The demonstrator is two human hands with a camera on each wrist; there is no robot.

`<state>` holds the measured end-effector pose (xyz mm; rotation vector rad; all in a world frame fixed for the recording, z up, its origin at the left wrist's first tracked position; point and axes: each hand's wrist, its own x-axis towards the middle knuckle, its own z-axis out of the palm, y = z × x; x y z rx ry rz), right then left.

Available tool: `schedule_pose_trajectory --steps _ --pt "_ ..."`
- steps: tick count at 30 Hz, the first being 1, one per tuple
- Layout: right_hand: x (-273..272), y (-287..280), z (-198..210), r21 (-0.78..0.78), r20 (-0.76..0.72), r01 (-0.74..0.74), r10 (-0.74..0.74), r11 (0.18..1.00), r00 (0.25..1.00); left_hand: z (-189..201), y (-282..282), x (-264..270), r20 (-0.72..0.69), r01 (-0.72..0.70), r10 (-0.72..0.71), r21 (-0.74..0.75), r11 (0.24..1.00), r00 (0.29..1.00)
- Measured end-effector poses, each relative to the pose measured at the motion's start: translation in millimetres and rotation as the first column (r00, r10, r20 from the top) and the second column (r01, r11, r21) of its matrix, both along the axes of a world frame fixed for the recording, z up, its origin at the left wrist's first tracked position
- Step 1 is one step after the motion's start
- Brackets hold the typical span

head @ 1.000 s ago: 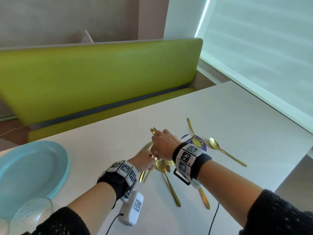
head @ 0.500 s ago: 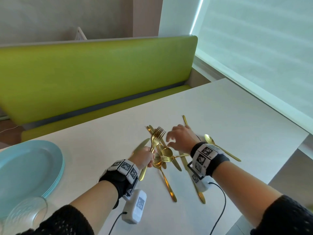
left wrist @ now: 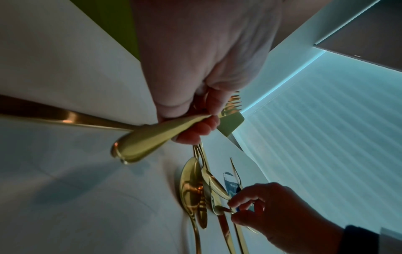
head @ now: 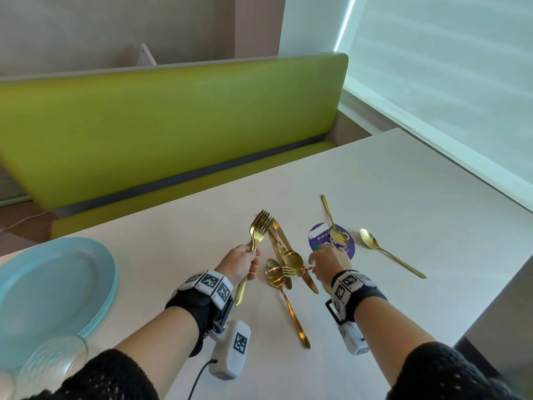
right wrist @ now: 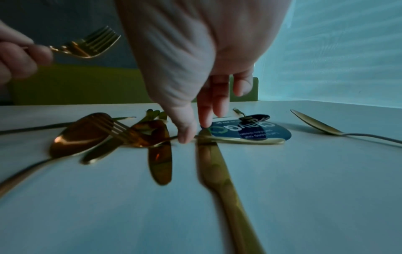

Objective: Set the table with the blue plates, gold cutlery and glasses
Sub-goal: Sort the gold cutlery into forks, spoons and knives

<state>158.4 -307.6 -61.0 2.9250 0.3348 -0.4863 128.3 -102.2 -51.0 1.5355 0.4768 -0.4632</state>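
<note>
Two hands are working the gold pile on the white desk. Far left of the left grip sits the stack of blue plates, with a glass in front. The left hand is clenched round a gold fork, tines up and off the desk. Just right of it lies the cutlery heap; the right hand pinches the handle of a second fork there. Right of that grip, a spoon lies alone.

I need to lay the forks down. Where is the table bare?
Bare table lies between the blue plates and the left hand, also beyond the cutlery pile toward the bench. Crowded: from the pile to the purple sticker.
</note>
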Motion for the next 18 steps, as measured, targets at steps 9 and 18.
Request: schedule_pose_trajectory --steps 9,18 --pt "4.9 -0.2 2.9 0.018 -0.070 -0.021 0.022 1.000 0.997 0.8 6.9 4.8 -0.040 -0.090 0.087 -0.071 0.993 0.995" --pt "27.2 9.7 51.3 0.515 -0.051 0.197 -0.199 0.834 0.979 0.1 6.8 6.9 -0.014 -0.124 0.123 -0.089 0.988 0.992"
